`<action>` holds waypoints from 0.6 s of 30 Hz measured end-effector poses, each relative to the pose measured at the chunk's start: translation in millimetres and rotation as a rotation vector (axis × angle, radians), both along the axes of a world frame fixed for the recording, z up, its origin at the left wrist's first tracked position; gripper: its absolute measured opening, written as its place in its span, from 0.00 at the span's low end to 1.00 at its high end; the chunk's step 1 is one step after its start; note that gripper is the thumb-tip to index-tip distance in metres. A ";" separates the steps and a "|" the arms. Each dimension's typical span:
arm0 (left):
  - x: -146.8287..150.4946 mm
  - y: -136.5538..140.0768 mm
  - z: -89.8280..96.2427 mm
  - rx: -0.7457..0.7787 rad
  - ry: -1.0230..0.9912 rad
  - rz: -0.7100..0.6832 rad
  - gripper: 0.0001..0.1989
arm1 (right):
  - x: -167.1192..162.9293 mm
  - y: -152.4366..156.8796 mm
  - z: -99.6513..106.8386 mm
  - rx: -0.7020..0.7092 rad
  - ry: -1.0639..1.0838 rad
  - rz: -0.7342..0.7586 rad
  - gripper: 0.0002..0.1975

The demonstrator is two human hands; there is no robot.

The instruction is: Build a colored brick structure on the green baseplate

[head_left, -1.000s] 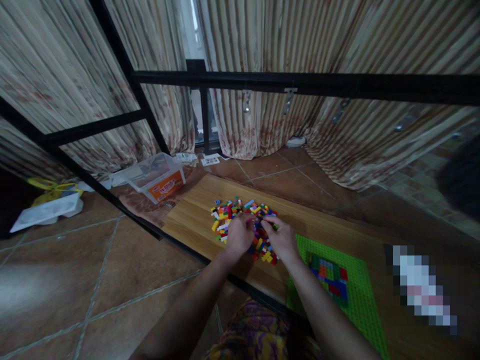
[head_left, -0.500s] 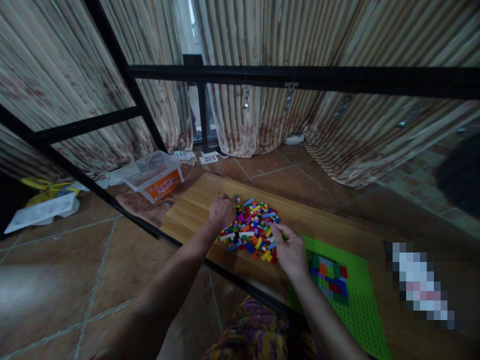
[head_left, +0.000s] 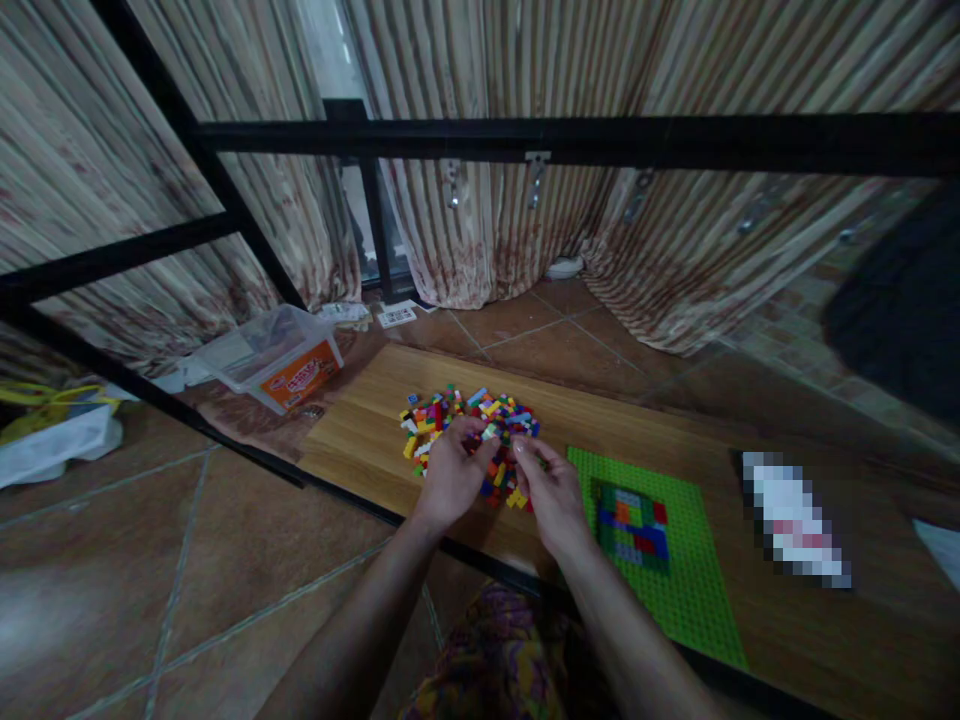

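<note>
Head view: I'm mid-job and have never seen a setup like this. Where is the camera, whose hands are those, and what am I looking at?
There is no machine here: one camera worn on a person's head looks forward and down at their own two bare hands. The left hand and right hand are over a loose pile of small multicoloured plastic bricks on a long brown wooden tabletop. A small pale brick shows at the left hand's fingertips; I can't tell whether it is gripped, or whether the right hand holds anything. Beside the right forearm lies a bright green studded baseplate, with a flat patch of coloured bricks on it. Farther right, a pixelated item can't be made out.
</note>
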State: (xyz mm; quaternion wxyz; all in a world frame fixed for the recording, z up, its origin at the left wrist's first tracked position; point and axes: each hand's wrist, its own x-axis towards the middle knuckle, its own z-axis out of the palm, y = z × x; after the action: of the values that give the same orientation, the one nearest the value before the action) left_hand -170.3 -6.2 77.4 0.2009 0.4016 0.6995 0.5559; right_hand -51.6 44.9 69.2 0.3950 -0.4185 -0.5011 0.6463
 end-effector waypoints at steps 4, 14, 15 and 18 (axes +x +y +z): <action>35.4 -8.8 -3.7 0.156 -0.425 -0.018 0.13 | 0.2 -7.2 2.2 -0.064 0.106 0.017 0.19; 38.6 -14.4 8.8 0.102 -0.564 -0.091 0.15 | 17.6 -9.1 6.3 0.230 -0.054 0.088 0.17; 41.3 -14.2 8.7 0.113 -0.560 -0.065 0.14 | 17.0 -11.1 6.6 0.240 -0.062 0.075 0.17; 53.0 -13.1 7.3 0.166 -0.593 0.029 0.13 | 13.4 -18.3 7.1 0.247 -0.073 0.017 0.17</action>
State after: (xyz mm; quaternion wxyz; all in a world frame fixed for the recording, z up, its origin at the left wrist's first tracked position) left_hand -117.3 -19.3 84.7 0.3550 0.2268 0.5682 0.7069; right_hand -38.2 26.6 76.4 0.4195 -0.3856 -0.5945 0.5674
